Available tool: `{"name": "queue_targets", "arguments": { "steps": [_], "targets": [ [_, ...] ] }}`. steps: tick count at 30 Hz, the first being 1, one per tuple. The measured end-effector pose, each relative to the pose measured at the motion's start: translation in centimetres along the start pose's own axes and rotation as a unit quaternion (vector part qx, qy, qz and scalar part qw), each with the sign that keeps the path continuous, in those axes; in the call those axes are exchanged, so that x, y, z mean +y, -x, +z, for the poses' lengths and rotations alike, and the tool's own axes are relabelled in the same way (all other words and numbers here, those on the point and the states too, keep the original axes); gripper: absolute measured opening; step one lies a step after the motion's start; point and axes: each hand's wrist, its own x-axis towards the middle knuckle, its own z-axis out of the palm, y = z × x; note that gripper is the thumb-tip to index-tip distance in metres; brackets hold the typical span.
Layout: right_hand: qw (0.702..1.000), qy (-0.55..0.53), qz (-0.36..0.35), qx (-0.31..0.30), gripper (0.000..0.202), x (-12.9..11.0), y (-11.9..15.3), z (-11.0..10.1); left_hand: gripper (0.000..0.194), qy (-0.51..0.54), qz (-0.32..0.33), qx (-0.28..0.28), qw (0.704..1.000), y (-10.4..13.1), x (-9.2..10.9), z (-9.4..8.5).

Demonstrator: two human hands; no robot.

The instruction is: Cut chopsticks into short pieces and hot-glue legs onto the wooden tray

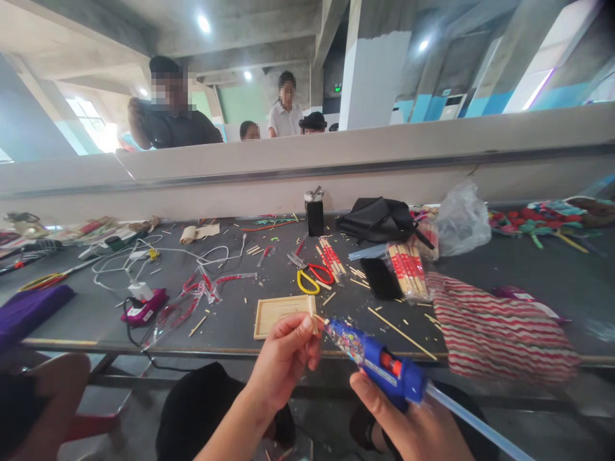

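Left hand (291, 346) pinches a wooden piece (312, 307), right hand (408, 419) holds a glue gun (379, 362); on the table (230, 323) just beyond, the tray (278, 314) looks mostly built, but this piece seems not yet fixed.

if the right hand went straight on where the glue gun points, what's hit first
Probably the small wooden piece in the left hand; the glue gun in the right hand has its nozzle close to it, though depth is unclear.

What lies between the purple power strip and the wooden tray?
The head view shows red-and-clear plastic wrappers, a short loose wooden stick and small scraps between power strip and tray.
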Motion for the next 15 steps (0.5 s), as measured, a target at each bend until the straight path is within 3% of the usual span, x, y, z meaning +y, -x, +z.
{"name": "queue_targets", "arguments": {
  "steps": [15],
  "targets": [
    [0.998,0.023,-0.054,-0.014,0.034,1.05,0.71,0.08,0.023,0.002,-0.004,0.012,1.0,-0.15,0.1,0.08]
  ]
}}
